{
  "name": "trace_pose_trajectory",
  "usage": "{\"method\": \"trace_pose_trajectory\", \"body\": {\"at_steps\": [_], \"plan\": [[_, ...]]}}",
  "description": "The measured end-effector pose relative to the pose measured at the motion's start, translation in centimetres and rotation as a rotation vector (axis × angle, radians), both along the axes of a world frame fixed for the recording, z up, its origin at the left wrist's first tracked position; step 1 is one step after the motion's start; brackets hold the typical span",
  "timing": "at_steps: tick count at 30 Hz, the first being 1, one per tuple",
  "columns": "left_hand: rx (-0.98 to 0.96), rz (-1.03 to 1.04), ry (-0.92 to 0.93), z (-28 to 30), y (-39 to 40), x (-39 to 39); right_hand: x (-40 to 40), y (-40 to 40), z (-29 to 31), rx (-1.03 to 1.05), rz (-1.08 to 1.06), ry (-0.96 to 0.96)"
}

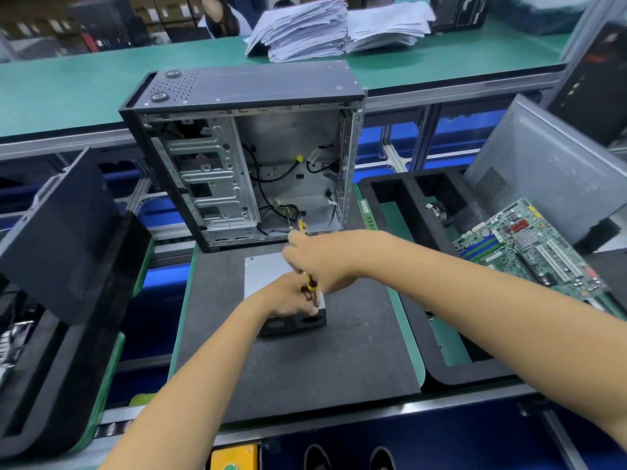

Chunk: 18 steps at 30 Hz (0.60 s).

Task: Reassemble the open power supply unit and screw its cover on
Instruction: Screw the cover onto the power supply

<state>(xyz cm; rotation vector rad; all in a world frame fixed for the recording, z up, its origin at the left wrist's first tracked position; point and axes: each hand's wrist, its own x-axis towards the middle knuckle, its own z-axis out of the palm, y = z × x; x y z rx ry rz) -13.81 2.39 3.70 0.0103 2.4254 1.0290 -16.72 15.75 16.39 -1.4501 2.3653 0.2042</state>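
The power supply unit (264, 273) lies on the dark mat (339, 351) with its grey cover on top and its black vented face (288, 324) toward me. My right hand (322, 262) grips a screwdriver (311, 287) with a yellow and dark handle, its tip pointing down at the unit's near right top corner. My left hand (288, 298) rests on the cover beside the tip, fingers curled at the screwdriver's shaft. The screw itself is hidden by my fingers.
An open PC case (244, 157) stands upright just behind the unit, cables hanging out. A motherboard (529, 245) lies at the right over a black foam tray (407, 198). A black side panel (57, 232) leans at the left. Paper stacks (332, 28) sit on the far green bench.
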Motion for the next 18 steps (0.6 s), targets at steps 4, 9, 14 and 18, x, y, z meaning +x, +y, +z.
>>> {"method": "trace_pose_trajectory", "body": {"at_steps": [4,9,14,18], "plan": [[-0.014,-0.003,0.012,-0.3,-0.1,-0.1,-0.1,-0.3,0.1,-0.076,0.044,0.148],[0.022,0.006,0.015,-0.2,-0.3,0.0,0.1,-0.9,-0.5,-0.093,0.063,0.216],[0.036,0.029,0.005,-0.3,-0.1,0.3,-0.5,-1.2,-0.9,-0.1,0.014,0.127],[-0.03,0.0,0.082,0.1,-0.3,-0.3,-2.9,-0.9,-1.0,-0.208,-0.156,-0.08]]}}
